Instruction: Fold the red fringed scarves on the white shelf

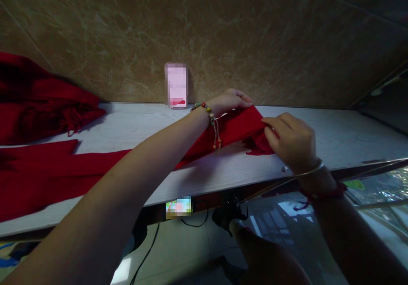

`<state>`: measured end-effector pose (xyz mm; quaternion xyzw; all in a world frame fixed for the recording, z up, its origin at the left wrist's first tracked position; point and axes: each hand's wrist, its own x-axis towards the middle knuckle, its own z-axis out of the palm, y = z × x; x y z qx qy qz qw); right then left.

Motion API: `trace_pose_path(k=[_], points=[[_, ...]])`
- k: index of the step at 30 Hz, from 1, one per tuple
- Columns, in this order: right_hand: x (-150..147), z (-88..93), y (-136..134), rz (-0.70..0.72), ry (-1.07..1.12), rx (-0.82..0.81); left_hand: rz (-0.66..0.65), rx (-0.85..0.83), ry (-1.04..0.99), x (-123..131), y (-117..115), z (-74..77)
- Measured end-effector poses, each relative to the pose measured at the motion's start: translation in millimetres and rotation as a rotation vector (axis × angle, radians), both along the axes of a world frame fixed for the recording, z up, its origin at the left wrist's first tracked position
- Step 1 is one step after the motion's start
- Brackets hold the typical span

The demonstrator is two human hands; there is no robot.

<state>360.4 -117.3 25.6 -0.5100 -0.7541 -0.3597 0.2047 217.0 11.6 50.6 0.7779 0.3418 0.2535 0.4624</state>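
Closest to the lens, bare left forearm (pixel 127 179), slanting up from the lower left, beaded bracelet (pixel 204 105) at the wrist. Farther along, left hand (pixel 234 99), fingers bent over the upper edge of the red cloth (pixel 239 125) and gripping near its right corner; thumb's hold impossible to tell. Just beside, right hand (pixel 291 138), thumb and forefinger pinching that same corner, thin bangle (pixel 320 164) and dark red cord (pixel 331 191) around the wrist. Raised at a slant over the white shelf (pixel 334 134): plain, deep red, matte, folded into a flat band with a straight edge and pointed tip. Under that tip, resting on the shelf, a darker, crumpled, ragged-edged portion. Toward the left, seemingly continuing behind the forearm, spread wider and flatter along the shelf, with faint lengthwise creases and a squared flap. Behind that, a bunched red fabric (pixel 47 102) with twisted fringe, heaped near the brown marbled wall (pixel 255 30). Between heap and hands, a pink phone (pixel 177 85), upright against the wall, screen blurred. Below the shelf, another lit screen (pixel 179 206).
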Motion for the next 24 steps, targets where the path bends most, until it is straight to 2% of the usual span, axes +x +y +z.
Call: trace_pose_path(k=[5, 8, 10, 12, 14, 17, 18, 21, 24], points=[[60.6, 37.8, 0.7, -0.069, -0.09, 0.047, -0.073, 0.009, -0.221, 66.4, 6.1, 19.9], [103.2, 40.5, 1.2, -0.139, -0.091, 0.001, -0.077, 0.13, -0.197, 110.4, 13.8, 21.3], [132.1, 29.1, 3.6, -0.186, -0.141, -0.026, -0.072, 0.256, -0.103, 134.3, 14.4, 16.0], [156.9, 8.0, 6.7, -0.211, -0.216, -0.08, -0.071, 0.383, 0.08, 149.0, 6.9, 2.9], [173.9, -18.4, 8.7, -0.249, -0.276, -0.163, -0.067, 0.467, 0.307, 153.0, -8.8, -18.4], [184.7, -55.2, 8.0, -0.276, -0.271, -0.281, -0.117, 0.469, 0.412, 143.3, -38.0, -56.9], [185.9, -64.1, 7.3, -0.284, -0.242, -0.292, -0.166, 0.551, 0.449, 138.1, -46.1, -68.1], [187.8, -78.1, 7.3, -0.277, -0.107, -0.281, -0.185, 0.702, 0.531, 124.6, -58.8, -88.1], [187.5, -79.0, 12.2, -0.202, 0.018, -0.299, -0.17, 0.712, 0.592, 114.9, -55.7, -90.0]])
